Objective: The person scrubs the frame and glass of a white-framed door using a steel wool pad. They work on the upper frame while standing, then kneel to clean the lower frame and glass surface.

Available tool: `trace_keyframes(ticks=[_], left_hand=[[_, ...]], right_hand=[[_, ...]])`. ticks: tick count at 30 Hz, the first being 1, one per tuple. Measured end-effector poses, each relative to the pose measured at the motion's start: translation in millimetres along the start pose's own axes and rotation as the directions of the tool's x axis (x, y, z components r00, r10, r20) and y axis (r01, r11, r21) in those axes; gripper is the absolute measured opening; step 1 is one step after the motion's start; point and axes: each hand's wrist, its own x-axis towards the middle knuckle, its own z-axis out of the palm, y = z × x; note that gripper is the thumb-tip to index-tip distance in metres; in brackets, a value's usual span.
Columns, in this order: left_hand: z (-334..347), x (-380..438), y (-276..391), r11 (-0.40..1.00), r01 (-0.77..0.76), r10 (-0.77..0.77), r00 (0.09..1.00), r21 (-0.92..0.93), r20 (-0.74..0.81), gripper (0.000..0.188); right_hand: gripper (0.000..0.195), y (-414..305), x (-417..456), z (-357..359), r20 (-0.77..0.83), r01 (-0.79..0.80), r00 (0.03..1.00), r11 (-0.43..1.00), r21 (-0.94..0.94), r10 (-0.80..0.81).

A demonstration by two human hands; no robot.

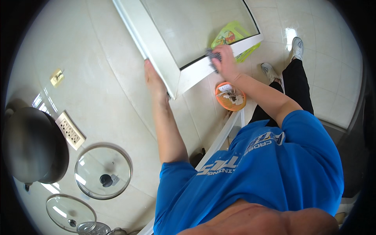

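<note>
A glass panel in a white frame stands in front of me, tilted in the view. My left hand grips the frame's outer edge near its lower corner; the edge hides part of the fingers. On the bottom rail, my right hand presses a dark grey scrubber, which looks like steel wool but is blurred. A bright green plastic bag with a printed picture shows through the glass and past the rail, close to my right hand.
Below the rail is an orange basket with rubbish inside. A wok, a socket panel, an adhesive hook and glass pot lids are on the tiled wall at left. A white rail runs by my waist.
</note>
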Motion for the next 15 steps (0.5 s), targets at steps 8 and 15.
trace_keyframes(ticks=[8, 15], left_hand=[[10, 1, 12, 0.998, 0.045, -0.044, 0.999, 0.046, -0.022, 0.053], [9, -5, 14, 0.995, 0.094, -0.093, 0.994, 0.013, -0.057, 0.052]], right_hand=[[0.027, 92, -9, -2, -0.062, -0.336, 0.940, 0.879, -0.337, 0.335], [0.029, -70, 10, 7, 0.063, 0.083, 0.993, 0.971, 0.225, -0.099]])
